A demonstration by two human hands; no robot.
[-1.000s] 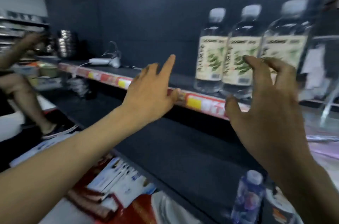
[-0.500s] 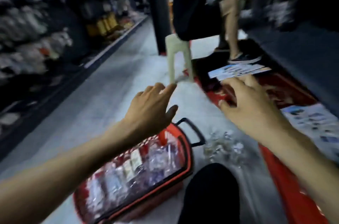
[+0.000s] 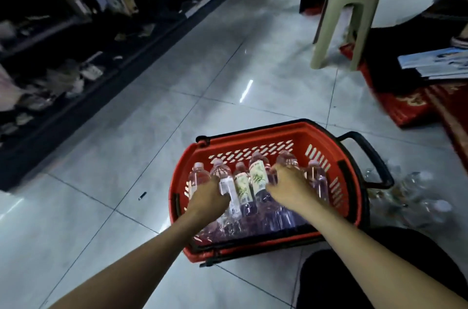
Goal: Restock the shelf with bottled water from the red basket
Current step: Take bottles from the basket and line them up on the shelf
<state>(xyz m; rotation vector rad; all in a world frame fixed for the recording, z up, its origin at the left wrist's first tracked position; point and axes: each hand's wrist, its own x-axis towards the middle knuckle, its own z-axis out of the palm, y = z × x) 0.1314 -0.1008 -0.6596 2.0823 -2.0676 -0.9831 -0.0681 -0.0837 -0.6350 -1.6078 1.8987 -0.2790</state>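
Our left hand (image 3: 207,198) and right hand (image 3: 288,188) curl round clear plastic water bottles (image 3: 286,160) in the red slotted plastic basket (image 3: 253,131), two more between our grips.

Lower centre: left hand (image 3: 207,197) and right hand (image 3: 288,189), raised before, now inside red plastic basket (image 3: 253,132), gripping clear water bottles (image 3: 258,177).

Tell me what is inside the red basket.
Water bottles lie side by side in the red basket, six showing. The left hand and right hand curl over them, hiding whatever lies beneath.
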